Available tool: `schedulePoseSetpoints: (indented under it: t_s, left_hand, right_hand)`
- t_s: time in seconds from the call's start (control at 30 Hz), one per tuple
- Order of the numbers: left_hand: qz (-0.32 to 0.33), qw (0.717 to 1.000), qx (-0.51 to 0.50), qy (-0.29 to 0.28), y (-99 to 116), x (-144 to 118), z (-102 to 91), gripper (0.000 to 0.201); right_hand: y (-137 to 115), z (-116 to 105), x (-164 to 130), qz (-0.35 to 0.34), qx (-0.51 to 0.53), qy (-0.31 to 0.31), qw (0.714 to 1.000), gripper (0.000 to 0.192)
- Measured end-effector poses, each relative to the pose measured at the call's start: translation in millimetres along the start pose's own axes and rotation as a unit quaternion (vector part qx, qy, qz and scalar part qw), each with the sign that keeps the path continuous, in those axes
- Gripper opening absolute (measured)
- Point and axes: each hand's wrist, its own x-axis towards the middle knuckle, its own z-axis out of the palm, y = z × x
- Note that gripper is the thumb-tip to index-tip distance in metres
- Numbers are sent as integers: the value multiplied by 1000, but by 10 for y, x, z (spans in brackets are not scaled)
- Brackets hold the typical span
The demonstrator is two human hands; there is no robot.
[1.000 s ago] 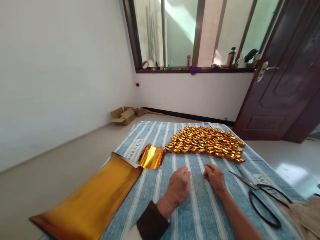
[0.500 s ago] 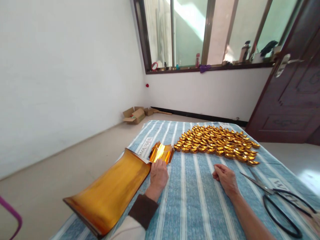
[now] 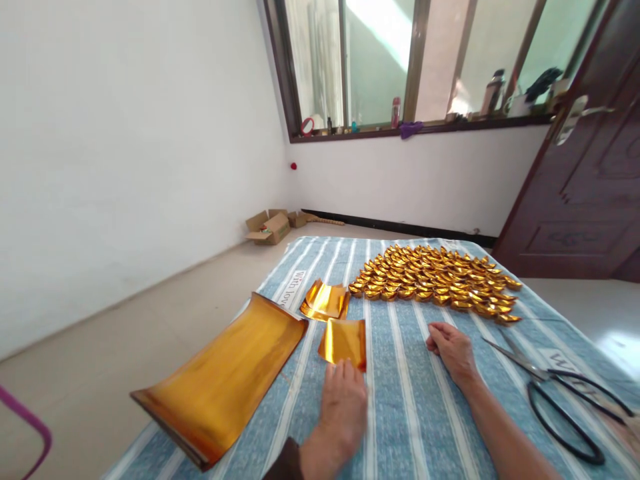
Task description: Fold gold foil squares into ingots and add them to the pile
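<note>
My left hand (image 3: 343,403) grips the near edge of a small square gold foil sheet (image 3: 343,341), its fingertips on the foil. The sheet curls up a little at its sides. Just beyond it lies a small stack of similar gold foil squares (image 3: 325,300). To the left rests a long pile of large gold foil sheets (image 3: 225,380), bent up at both ends. My right hand (image 3: 453,350) rests on the striped cloth with its fingers curled closed, and nothing shows in them. Open-bladed scissors (image 3: 537,373) with black handles lie to its right.
Many folded gold foil ingots (image 3: 430,277) are heaped at the far right of the table. A blue and white striped cloth (image 3: 390,427) covers the tabletop. Cardboard boxes (image 3: 270,230) stand on the floor by the wall. A dark red door (image 3: 580,193) is at the right.
My left hand has drawn one small foil sheet off the small stack, toward me and slightly right. My right hand stays in place.
</note>
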Motion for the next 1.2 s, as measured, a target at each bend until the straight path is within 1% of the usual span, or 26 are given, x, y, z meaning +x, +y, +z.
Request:
schedulePoseSetpoints:
  t_s: [0.07, 0.13, 0.2, 0.23, 0.3, 0.37, 0.4, 0.43, 0.5, 0.53, 0.63, 0.7, 0.77, 0.83, 0.93, 1.0, 1.07, 1.2]
  left_hand:
    - [69, 996, -52, -24, 230, -88, -54, 25]
    - [144, 980, -126, -59, 387, -98, -135, 28]
    - [171, 964, -191, -73, 449, -31, -229, 20]
    - [177, 959, -210, -65, 447, 26, -275, 16]
    - [159, 962, -219, -26, 397, 173, -358, 14]
    - [100, 974, -202, 28, 321, 342, -424, 17]
    - [65, 980, -180, 49, 286, 426, -451, 16]
    - [33, 985, -156, 59, 256, 508, -474, 13]
    - [-15, 991, -118, 56, 218, 658, -506, 12]
    - [-28, 992, -113, 43, 209, 725, -515, 14]
    - [-39, 991, -129, -15, 201, 903, -508, 20]
    - [-32, 989, -139, -36, 189, 1006, -478, 18]
    - [-29, 986, -154, -52, 156, 1097, -434, 14]
    - [-34, 982, -176, -60, 102, 1172, -385, 12]
    - [-45, 971, -226, -68, 3, 1239, -315, 13]
    - [-57, 959, -268, -73, -51, 1248, -270, 16]
    - [-75, 945, -310, -76, -80, 1232, -230, 18]
    - [-101, 914, -385, -77, -79, 1165, -188, 19]
  right_hand:
    - [-41, -5, -24, -10, -15, -10, 1000, 42]
    - [-97, -15, -57, -21, -31, -26, 999, 41]
    - [-157, -38, -88, -28, -45, -52, 997, 45]
    - [-184, -57, -98, -25, -53, -74, 996, 47]
    - [-224, -112, -101, 4, -78, -145, 986, 48]
    - [-245, -185, -85, 43, -87, -198, 975, 44]
    - [-250, -221, -73, 60, -86, -216, 971, 42]
    - [-252, -253, -62, 73, -81, -231, 967, 41]
    - [-254, -296, -51, 90, -74, -262, 958, 46]
    - [-254, -302, -53, 96, -75, -279, 953, 47]
    - [-253, -269, -80, 112, -99, -321, 935, 45]
    - [-248, -225, -100, 115, -95, -337, 929, 43]
    - [-242, -188, -107, 110, -64, -345, 930, 43]
    - [-239, -168, -99, 100, -31, -333, 937, 41]
    - [-245, -162, -74, 86, 3, -263, 961, 40]
    - [-254, -162, -65, 87, 18, -225, 970, 45]
    - [-259, -159, -69, 100, 22, -218, 970, 48]
    - [-250, -141, -92, 124, 31, -221, 967, 47]
